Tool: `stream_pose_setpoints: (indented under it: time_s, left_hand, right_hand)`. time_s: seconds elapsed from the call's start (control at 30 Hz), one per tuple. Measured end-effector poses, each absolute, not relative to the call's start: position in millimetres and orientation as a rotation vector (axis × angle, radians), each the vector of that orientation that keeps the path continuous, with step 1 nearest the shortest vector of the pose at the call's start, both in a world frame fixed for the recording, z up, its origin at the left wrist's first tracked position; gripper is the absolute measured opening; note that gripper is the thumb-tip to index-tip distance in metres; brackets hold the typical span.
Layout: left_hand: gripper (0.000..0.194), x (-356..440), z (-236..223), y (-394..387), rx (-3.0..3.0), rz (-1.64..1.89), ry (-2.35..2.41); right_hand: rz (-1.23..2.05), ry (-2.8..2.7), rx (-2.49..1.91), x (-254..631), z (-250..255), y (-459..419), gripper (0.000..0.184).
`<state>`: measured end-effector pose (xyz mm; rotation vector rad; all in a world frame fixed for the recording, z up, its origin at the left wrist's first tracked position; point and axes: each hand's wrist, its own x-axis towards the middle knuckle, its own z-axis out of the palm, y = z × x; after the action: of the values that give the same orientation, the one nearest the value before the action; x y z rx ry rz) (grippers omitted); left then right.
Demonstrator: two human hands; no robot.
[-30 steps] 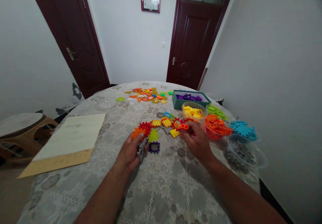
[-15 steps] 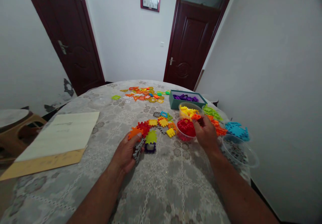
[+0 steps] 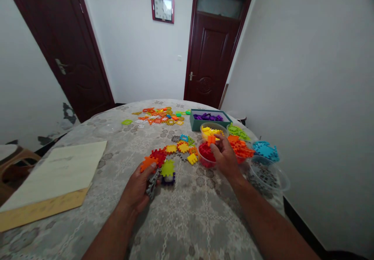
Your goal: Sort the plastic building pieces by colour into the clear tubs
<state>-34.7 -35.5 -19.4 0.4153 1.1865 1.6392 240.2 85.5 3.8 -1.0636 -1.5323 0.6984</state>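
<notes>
- The left hand (image 3: 136, 190) is closed, with an orange gear piece (image 3: 148, 163) and a grey piece (image 3: 152, 184) held between thumb and fingers.
- A red gear piece (image 3: 158, 157) is located at 1 o'clock from the orange gear piece, touching it. A lime piece (image 3: 167, 168) and a purple piece (image 3: 168, 181) are located at 3 to 4 o'clock; whether these are joined to the held pieces cannot be told.
- The right hand (image 3: 227, 160) is pinched narrow, with an orange block (image 3: 211, 139) held at the fingertips, above the far rim of the red-piece bowl (image 3: 208, 164).
- From the right hand, the yellow-piece bowl (image 3: 201, 130) is located at 11 o'clock, the orange-piece bowl (image 3: 240, 160) at 1 to 2 o'clock, the blue pieces (image 3: 265, 151) at 3 o'clock and the grey-piece bowl (image 3: 288, 186) at 4 o'clock.
- A box (image 3: 195, 125) of purple pieces (image 3: 208, 117) is placed at 11 o'clock, beyond the yellow-piece bowl.
- A yellow block (image 3: 192, 158) is laid on the tablecloth (image 3: 181, 229), at 9 o'clock from the right hand.
- Mixed pieces (image 3: 160, 116) are spread at 1 o'clock from the left hand; paper sheets (image 3: 62, 164) are laid at 9 to 10 o'clock.
</notes>
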Motion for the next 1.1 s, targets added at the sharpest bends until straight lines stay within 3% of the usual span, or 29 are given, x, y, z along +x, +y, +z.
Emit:
stream_pose_setpoints:
  time_s: [0.33, 0.6, 0.93, 1.1]
  left_hand:
    - [0.026, -40, -14, -36, 0.416, 1.648, 1.25]
    - [0.026, -39, -15, -36, 0.414, 1.638, 1.258]
    - [0.03, -31, -15, -39, 0.441, 1.627, 1.202]
    - [0.028, -31, -17, -40, 0.445, 1.621, 1.155]
  right_hand:
    - [0.124, -1.735, -1.124, 270, 24, 95, 0.044]
    - [-0.468, -1.496, -1.729, 347, 31, 118, 0.041]
    - [-0.595, -1.641, -1.952, 352, 21, 110, 0.035]
    - [-0.541, -1.771, -1.469, 324, 21, 109, 0.027]
